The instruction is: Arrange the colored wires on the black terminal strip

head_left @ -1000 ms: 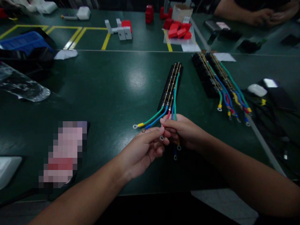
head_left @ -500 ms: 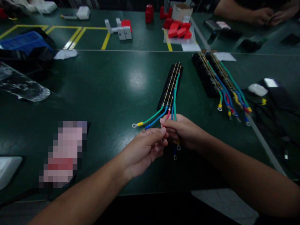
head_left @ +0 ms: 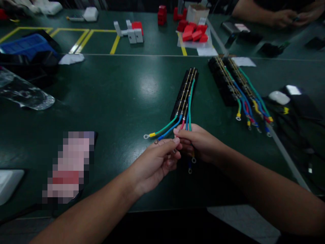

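- Green table [head_left: 114,98], dim room; red blocks [head_left: 195,33] far side, another person's hands [head_left: 284,19] far right.
- Black strip [head_left: 185,95] with brass bars [head_left: 184,89] lies mid-table, running from hands toward far side.
- Right hand [head_left: 196,139] at strip's near end, fingers closed around red wire [head_left: 182,125].
- Left hand [head_left: 157,162] meets it from left, thumb and finger pinched on same wire's end, mostly hidden.
- Green wire [head_left: 167,125] and blue wire [head_left: 170,130] splay left.
- Two more wired strips [head_left: 225,81] lie side by side at right.
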### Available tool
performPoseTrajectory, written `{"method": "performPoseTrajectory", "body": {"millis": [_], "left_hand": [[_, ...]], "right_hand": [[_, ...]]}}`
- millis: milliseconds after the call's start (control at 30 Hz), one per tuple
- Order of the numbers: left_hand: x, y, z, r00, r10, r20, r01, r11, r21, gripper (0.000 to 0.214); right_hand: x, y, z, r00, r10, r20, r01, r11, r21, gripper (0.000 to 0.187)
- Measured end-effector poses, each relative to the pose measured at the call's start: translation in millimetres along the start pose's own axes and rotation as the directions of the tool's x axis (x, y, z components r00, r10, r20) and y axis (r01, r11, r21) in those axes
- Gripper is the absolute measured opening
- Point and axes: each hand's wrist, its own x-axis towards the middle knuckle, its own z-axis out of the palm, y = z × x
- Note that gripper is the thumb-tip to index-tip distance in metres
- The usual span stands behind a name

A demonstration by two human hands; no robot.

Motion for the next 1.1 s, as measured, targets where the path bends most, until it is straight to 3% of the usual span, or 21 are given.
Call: {"method": "performPoseTrajectory", "body": {"millis": [1100], "left_hand": [[-5.4,-2.7,0.7,0.998,0.024,0.058,-0.028,0.998,0.058,0.019]], "right_hand": [[-1.1,2.8,-2.6,1.000,0.002,-0.012,-0.003,0.998,-0.069,0.026]]}}
